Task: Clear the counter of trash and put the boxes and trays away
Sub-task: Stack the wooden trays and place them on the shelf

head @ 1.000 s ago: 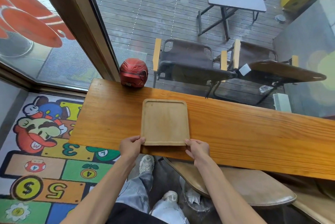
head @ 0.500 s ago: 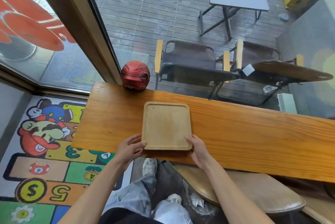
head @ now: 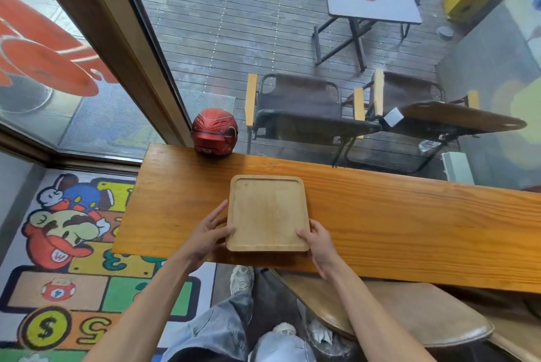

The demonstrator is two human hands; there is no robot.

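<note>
Wooden tray (head: 268, 212) lay flat on desk (head: 409, 227) — left hand (head: 209, 231) and right hand (head: 317, 241) each held a grip on its near corners; red helmet (head: 214, 135) well apart.

Right of the right hand (head: 317, 246), the wooden counter (head: 409, 224) runs off the frame edge. Below both hands, the stool seat (head: 409, 315) hides under it.

— What is the pale rectangular wooden tray (head: 268, 209) at the centre of the frame like?
— Matt, unvarnished-looking wood with faint grain.
— And the long orange-brown wooden desk (head: 380, 215) under it?
— Smooth, lightly glossy varnish, strong grain.
— The round red helmet (head: 214, 135) above, left of centre?
— Hard, satin shell.
— Lower left?
— A colourful cartoon rug (head: 58, 244), rough woven pile.
</note>
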